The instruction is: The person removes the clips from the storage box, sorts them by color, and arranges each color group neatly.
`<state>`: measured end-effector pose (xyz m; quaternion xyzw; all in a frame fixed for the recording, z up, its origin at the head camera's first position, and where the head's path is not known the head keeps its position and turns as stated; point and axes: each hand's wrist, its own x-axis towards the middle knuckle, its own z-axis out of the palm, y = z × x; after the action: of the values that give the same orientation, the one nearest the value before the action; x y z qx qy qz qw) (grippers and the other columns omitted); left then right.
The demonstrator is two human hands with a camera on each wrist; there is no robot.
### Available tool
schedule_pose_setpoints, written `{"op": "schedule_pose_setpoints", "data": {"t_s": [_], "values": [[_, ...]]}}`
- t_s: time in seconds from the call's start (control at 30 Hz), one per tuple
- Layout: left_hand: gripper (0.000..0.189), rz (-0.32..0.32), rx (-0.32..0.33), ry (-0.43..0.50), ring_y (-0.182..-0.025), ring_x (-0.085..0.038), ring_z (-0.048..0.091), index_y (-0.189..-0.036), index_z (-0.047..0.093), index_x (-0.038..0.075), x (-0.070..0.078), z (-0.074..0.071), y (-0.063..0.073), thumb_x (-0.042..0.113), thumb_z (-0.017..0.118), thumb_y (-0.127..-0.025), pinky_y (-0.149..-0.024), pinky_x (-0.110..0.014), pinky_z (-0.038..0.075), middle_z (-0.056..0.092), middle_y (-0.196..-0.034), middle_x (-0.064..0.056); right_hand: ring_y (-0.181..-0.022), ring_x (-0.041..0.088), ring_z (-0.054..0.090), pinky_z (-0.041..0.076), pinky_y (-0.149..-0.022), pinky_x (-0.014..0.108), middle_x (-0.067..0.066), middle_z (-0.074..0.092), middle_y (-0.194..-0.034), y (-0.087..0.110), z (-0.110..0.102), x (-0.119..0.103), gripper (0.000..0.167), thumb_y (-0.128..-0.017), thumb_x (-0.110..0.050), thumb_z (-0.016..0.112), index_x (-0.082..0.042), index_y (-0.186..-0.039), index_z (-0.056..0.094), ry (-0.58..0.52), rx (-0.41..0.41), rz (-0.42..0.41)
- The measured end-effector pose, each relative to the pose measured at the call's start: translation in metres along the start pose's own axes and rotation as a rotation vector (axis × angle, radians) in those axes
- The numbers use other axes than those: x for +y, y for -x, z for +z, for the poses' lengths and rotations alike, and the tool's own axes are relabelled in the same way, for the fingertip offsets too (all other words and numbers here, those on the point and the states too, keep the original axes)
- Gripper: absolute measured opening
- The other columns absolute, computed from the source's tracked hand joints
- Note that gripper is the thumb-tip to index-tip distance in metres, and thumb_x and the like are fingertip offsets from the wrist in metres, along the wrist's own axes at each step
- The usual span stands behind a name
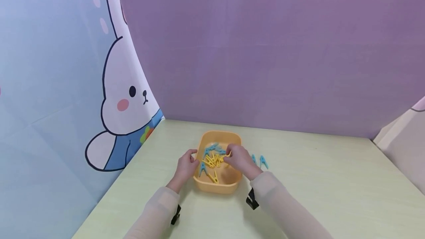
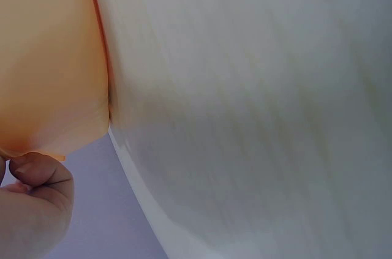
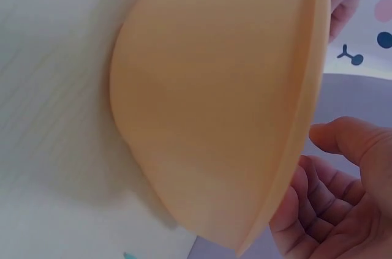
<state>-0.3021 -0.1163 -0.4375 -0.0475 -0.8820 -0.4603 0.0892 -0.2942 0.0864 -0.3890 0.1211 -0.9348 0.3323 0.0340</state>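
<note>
A yellow-orange plastic basin [image 1: 217, 188] stands on the table with several yellow clothespins [image 1: 212, 161] and blue clothespins [image 1: 203, 169] inside. My left hand [image 1: 186, 165] grips the basin's left rim; in the left wrist view its curled fingers [image 2: 43, 173] are at the rim's edge. Over the right side of the basin, my right hand [image 1: 239, 158] pinches a yellow clothespin [image 1: 228, 155] at its fingertips. From the right wrist, the basin wall [image 3: 214, 100] fills the middle, with the right hand [image 3: 343, 191] behind the rim, which hides the clothespin.
Two blue clothespins [image 1: 263, 162] lie on the pale table [image 1: 325, 180] just right of the basin, one partly behind the right hand. A purple backdrop [image 1: 265, 54] rises behind the table, and a blue sheet with a rabbit print [image 1: 123, 69] hangs on the left.
</note>
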Motion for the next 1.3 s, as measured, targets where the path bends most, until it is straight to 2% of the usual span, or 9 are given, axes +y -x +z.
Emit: {"op": "schedule_pose_setpoints", "data": {"t_s": [0.4,0.67,0.97,1.3], "values": [[0.039,0.016,0.006,0.009,-0.055,-0.013,0.039,-0.120,0.052,-0.005,-0.001,0.002,0.000,-0.002,0.055,-0.082,-0.049,-0.024,0.035,0.041,-0.068,-0.003,-0.055,0.013,0.046,0.038,-0.047,0.025,0.001,0.050,-0.067,-0.002,0.012,-0.013,0.011,-0.077,-0.009,0.067,-0.005,-0.079,0.056,0.014,-0.019,-0.056],[0.038,0.058,0.018,0.005,-0.052,-0.012,0.038,-0.119,0.052,-0.007,-0.001,0.002,0.000,-0.003,0.054,-0.081,-0.047,-0.024,0.035,0.041,-0.066,-0.003,-0.058,0.013,0.047,0.039,-0.051,0.025,0.000,0.053,-0.068,-0.003,0.018,-0.017,0.014,-0.075,-0.009,0.069,-0.004,-0.079,0.057,0.045,-0.014,-0.104],[0.038,0.050,0.024,0.011,-0.053,-0.012,0.039,-0.118,0.054,-0.005,-0.002,0.004,-0.002,-0.003,0.056,-0.080,-0.048,-0.024,0.035,0.041,-0.067,-0.002,-0.064,0.016,0.049,0.042,-0.057,0.027,0.001,0.054,-0.073,-0.004,0.027,-0.022,0.015,-0.078,-0.011,0.070,-0.007,-0.079,0.056,-0.019,-0.083,-0.043],[0.038,0.044,0.031,0.013,-0.053,-0.012,0.038,-0.117,0.054,-0.005,-0.001,0.003,-0.001,-0.003,0.056,-0.080,-0.048,-0.024,0.034,0.040,-0.066,-0.002,-0.063,0.015,0.048,0.039,-0.053,0.025,0.003,0.053,-0.074,-0.007,0.033,-0.026,0.013,-0.080,-0.010,0.069,-0.006,-0.076,0.057,-0.127,-0.128,0.019]]}}
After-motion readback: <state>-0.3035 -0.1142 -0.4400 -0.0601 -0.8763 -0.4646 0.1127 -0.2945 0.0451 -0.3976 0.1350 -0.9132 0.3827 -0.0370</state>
